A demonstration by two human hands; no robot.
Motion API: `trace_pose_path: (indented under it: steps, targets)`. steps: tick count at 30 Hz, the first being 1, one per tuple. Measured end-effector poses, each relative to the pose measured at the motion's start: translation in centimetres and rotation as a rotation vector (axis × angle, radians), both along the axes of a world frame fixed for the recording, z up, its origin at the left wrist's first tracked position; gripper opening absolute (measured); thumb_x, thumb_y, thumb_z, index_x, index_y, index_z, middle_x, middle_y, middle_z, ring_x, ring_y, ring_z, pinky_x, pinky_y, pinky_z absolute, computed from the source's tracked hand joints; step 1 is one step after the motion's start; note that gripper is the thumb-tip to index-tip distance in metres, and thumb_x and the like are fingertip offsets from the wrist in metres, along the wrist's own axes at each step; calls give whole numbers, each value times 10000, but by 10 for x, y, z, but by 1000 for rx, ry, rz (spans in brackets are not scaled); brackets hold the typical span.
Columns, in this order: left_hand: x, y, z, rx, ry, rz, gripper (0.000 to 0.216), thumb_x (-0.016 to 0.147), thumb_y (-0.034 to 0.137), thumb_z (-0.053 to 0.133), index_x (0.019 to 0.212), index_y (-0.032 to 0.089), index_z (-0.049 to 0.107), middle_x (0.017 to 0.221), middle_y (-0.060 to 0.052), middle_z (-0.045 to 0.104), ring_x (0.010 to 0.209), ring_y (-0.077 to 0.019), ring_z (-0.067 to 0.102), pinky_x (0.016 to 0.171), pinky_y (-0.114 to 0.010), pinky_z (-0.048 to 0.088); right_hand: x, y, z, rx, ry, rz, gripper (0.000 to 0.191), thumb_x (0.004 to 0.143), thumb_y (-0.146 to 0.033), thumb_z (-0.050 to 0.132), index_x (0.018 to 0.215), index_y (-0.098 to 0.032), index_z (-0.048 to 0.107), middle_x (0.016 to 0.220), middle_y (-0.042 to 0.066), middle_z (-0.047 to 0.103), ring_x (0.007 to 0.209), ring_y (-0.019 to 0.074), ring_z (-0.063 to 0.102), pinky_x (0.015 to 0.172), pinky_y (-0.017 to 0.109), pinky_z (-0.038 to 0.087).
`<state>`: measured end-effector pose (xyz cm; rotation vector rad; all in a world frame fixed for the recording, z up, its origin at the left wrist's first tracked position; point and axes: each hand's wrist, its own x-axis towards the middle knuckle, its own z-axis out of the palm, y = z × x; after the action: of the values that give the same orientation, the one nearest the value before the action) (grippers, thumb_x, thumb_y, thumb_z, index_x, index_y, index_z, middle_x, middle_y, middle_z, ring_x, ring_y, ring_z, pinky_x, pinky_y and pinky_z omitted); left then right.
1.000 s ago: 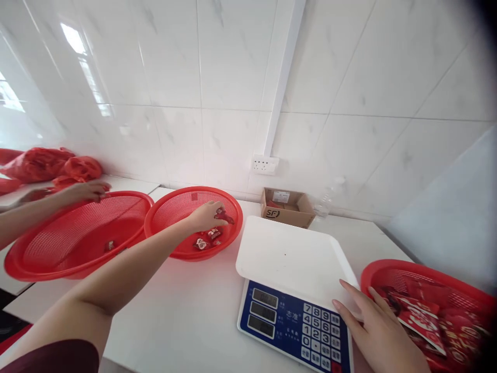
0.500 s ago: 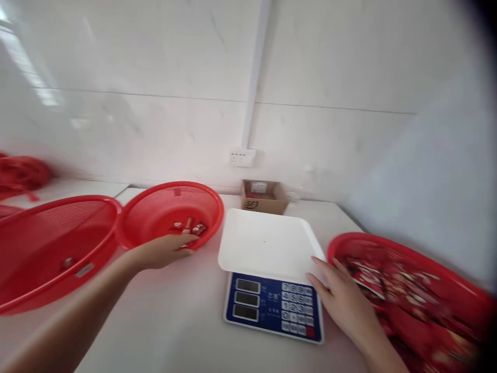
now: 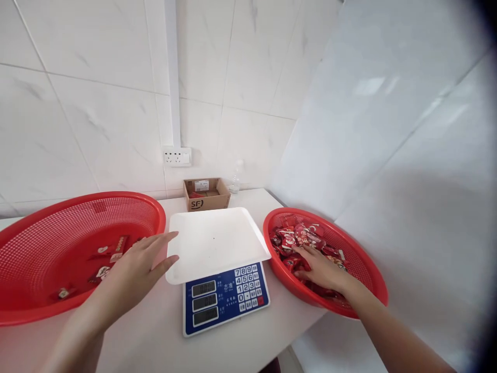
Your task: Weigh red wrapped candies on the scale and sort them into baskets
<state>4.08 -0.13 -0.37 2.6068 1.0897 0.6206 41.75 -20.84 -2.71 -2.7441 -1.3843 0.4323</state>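
Observation:
A digital scale (image 3: pixel 227 298) with a bare white pan (image 3: pixel 215 238) stands in the middle of the table. My left hand (image 3: pixel 142 264) has its fingers apart at the pan's left edge, holding nothing; whether the fingertips touch the pan I cannot tell. On the right, my right hand (image 3: pixel 318 267) reaches into a red basket (image 3: pixel 365 269), fingers spread over red wrapped packets (image 3: pixel 301 235). No packet is visibly gripped by it. Left of the scale, a larger-looking red basket (image 3: pixel 70 217) holds several small packets (image 3: pixel 103 272), partly hidden behind my left hand.
Behind the scale stand an open cardboard box (image 3: pixel 205 196) and a clear plastic bottle (image 3: pixel 235 178). A wall socket (image 3: pixel 177 156) is above them. White walls bound the table (image 3: pixel 155 342) at the back and right.
The view has turned to the right. My right hand has moved from the scale pan's right edge into the right basket. My left hand has gone from the basket to the pan's left edge.

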Motion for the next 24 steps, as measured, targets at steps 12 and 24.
trace_pose_path:
  steps: [12, 24]
  targets:
    - [14, 6, -14, -21, 14, -65, 478, 881, 517, 401, 1313, 322, 463, 1262, -12, 585, 1140, -252, 555, 883, -349, 490, 23, 3, 14, 158, -61, -58, 373, 746, -320, 563, 1103, -225, 619, 1283, 85, 519, 1104, 266, 542, 908, 378, 424]
    - [16, -7, -3, -141, 10, -121, 439, 906, 421, 413, 1314, 266, 458, 1236, -48, 591, 1125, -243, 549, 936, -359, 428, -76, 113, 45, 634, 831, 3, 387, 753, -438, 609, 1080, -232, 577, 1072, 56, 660, 950, 197, 621, 804, 334, 518]
